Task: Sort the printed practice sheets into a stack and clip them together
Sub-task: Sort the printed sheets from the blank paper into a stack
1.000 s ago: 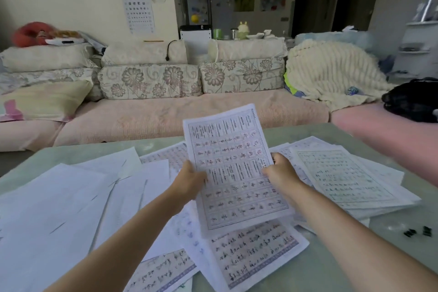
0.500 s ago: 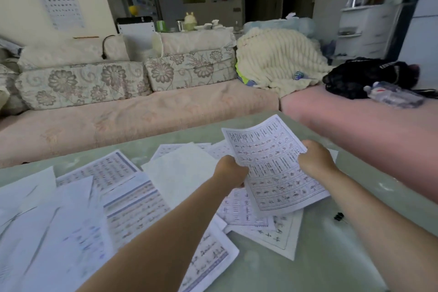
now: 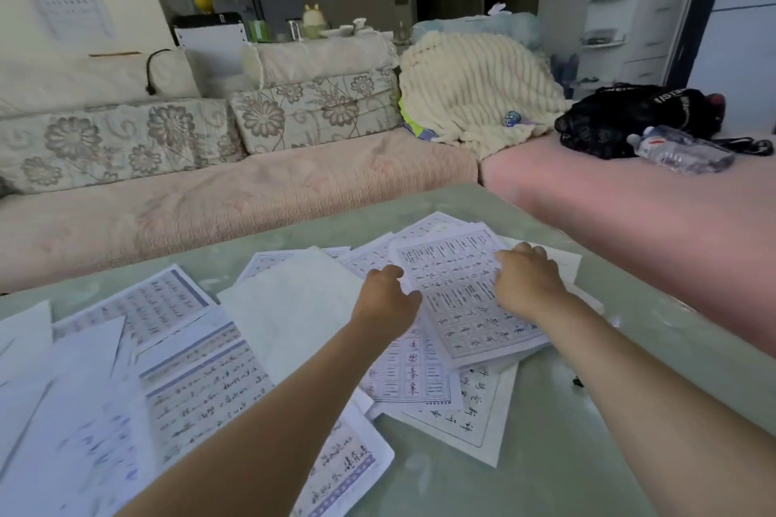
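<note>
While hands (image 3: pixel 457 290) flank it, sheet (image 3: pixel 466 302) lies lengthwise away.

A home living room: floral-cushioned sofa (image 3: pixel 252 189), knitted blanket (image 3: pixel 474 84).

The loose sheets (image 3: pixel 75 445) at the bench's near left corner are smeared with motion blur and cut by the picture's left edge. A tiny dark object (image 3: pixel 578 381) near the bench's right edge is too small to identify. The right grip (image 3: pixel 527 285) hides part of the top sheet (image 3: pixel 462 298).
</note>
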Action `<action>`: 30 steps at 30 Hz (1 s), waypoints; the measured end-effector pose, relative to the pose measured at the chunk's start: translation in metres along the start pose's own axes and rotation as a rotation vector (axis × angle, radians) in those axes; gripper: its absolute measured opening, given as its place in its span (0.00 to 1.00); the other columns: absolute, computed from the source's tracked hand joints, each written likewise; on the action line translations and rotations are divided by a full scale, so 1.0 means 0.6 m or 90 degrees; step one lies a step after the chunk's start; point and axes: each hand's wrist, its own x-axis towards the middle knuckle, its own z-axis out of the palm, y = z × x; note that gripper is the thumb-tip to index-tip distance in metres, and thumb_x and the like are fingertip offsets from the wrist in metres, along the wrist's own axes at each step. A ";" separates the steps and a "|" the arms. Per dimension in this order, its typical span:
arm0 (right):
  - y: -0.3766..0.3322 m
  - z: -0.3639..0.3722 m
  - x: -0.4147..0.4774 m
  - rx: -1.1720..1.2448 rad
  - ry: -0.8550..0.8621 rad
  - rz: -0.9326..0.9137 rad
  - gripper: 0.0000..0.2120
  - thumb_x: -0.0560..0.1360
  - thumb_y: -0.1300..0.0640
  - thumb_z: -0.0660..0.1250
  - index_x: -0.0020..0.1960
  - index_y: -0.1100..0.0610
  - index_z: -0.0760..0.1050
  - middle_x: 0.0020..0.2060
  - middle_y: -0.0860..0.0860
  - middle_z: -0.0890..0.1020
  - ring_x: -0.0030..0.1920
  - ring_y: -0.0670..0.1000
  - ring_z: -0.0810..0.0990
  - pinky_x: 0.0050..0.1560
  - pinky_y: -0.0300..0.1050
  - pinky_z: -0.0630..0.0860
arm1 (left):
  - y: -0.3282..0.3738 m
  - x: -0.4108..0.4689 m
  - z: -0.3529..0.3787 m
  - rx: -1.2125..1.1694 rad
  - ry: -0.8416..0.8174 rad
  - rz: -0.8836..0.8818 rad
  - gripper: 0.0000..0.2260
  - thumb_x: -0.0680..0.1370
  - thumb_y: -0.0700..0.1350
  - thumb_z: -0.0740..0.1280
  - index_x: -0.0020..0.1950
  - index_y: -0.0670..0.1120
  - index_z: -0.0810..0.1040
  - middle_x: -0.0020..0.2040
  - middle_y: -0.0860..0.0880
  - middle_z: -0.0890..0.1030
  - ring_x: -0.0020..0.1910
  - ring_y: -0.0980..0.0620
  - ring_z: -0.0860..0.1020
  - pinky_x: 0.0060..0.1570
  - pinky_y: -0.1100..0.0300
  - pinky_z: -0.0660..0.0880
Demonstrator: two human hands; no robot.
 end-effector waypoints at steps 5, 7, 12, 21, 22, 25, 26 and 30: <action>-0.137 -0.023 -0.019 0.255 -0.026 -0.117 0.18 0.79 0.63 0.58 0.65 0.57 0.78 0.66 0.55 0.77 0.67 0.55 0.74 0.68 0.49 0.71 | -0.067 -0.039 -0.078 0.102 0.004 0.033 0.24 0.77 0.53 0.68 0.71 0.48 0.70 0.64 0.48 0.72 0.59 0.49 0.74 0.58 0.57 0.73; -0.202 -0.022 -0.032 0.313 -0.086 -0.145 0.16 0.79 0.63 0.59 0.62 0.57 0.80 0.63 0.53 0.80 0.65 0.53 0.77 0.66 0.47 0.72 | -0.098 -0.060 -0.107 0.179 -0.012 0.049 0.28 0.75 0.58 0.69 0.71 0.50 0.69 0.66 0.48 0.71 0.64 0.48 0.70 0.62 0.53 0.71; -0.308 0.016 -0.051 0.234 -0.188 -0.133 0.23 0.74 0.52 0.66 0.69 0.54 0.75 0.69 0.54 0.74 0.70 0.56 0.69 0.66 0.47 0.69 | -0.177 -0.104 -0.155 0.375 -0.124 0.033 0.46 0.67 0.73 0.66 0.77 0.50 0.58 0.76 0.49 0.61 0.74 0.46 0.59 0.71 0.48 0.61; -0.364 0.042 -0.055 0.066 -0.245 0.020 0.41 0.64 0.40 0.74 0.69 0.57 0.66 0.65 0.57 0.72 0.63 0.58 0.73 0.56 0.47 0.75 | -0.265 -0.147 -0.184 0.275 -0.007 0.142 0.25 0.75 0.61 0.64 0.70 0.53 0.71 0.64 0.55 0.77 0.62 0.51 0.75 0.58 0.54 0.75; -0.366 0.041 -0.055 0.117 -0.241 0.028 0.34 0.65 0.44 0.75 0.65 0.58 0.68 0.60 0.56 0.75 0.57 0.57 0.76 0.51 0.45 0.77 | -0.270 -0.150 -0.188 0.248 -0.001 0.135 0.24 0.76 0.60 0.64 0.69 0.53 0.71 0.63 0.55 0.77 0.61 0.52 0.76 0.57 0.54 0.75; -0.370 0.036 -0.061 0.214 -0.240 0.058 0.27 0.68 0.53 0.76 0.62 0.62 0.72 0.55 0.56 0.79 0.53 0.57 0.79 0.49 0.46 0.78 | -0.281 -0.164 -0.207 0.183 -0.010 0.100 0.26 0.75 0.60 0.67 0.71 0.54 0.70 0.65 0.55 0.75 0.61 0.53 0.74 0.59 0.58 0.73; -0.370 0.035 -0.064 0.225 -0.242 0.066 0.28 0.68 0.54 0.77 0.63 0.62 0.72 0.57 0.57 0.79 0.55 0.58 0.79 0.51 0.47 0.78 | -0.285 -0.170 -0.216 0.169 -0.028 0.092 0.28 0.74 0.60 0.68 0.72 0.54 0.68 0.66 0.55 0.73 0.63 0.53 0.73 0.60 0.59 0.71; -0.358 0.023 -0.086 0.269 -0.283 0.085 0.31 0.64 0.58 0.81 0.62 0.64 0.73 0.57 0.58 0.81 0.53 0.57 0.81 0.50 0.47 0.77 | -0.321 -0.195 -0.267 0.184 -0.056 0.077 0.35 0.74 0.60 0.70 0.76 0.53 0.61 0.75 0.53 0.64 0.73 0.53 0.63 0.71 0.54 0.64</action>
